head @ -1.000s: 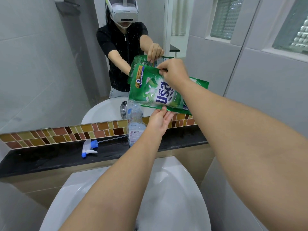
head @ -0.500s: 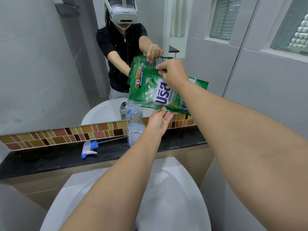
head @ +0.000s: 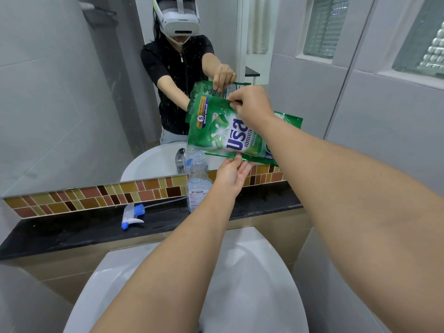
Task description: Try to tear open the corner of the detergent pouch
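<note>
Above the open neck of a clear plastic spray bottle (head: 199, 181) standing on a black stone ledge (head: 72, 230), a person tilts a green foil detergent refill pouch (head: 221, 133), its lowest corner hanging just over the bottle's mouth. Seen from the head camera, the pouch's long axis runs from that low left corner up and away to the right, past the right forearm. The right hand (head: 252, 105) is over the pouch's top edge, thumb and fingertips pinching the foil near its middle, wrist bent down and arm reaching in from the right. The left hand (head: 231, 175) sits beneath the pouch, just right of the bottle, palm turned up, its fingers nearly straight and touching the pouch's bottom edge rather than curling round it. Of the two, the left hand is nearer the bottle; the right controls the tilt. Whether any liquid runs from the corner cannot be told.

Left of the bottle on the same ledge lies a white and blue trigger sprayer head (head: 131, 216), its thin tube trailing toward the bottle. Behind the bottle runs a strip of brown and amber mosaic tile (head: 96, 195) under a wall mirror (head: 72, 92) reflecting the person. Below the ledge sits a white ceramic basin (head: 252, 284).
</note>
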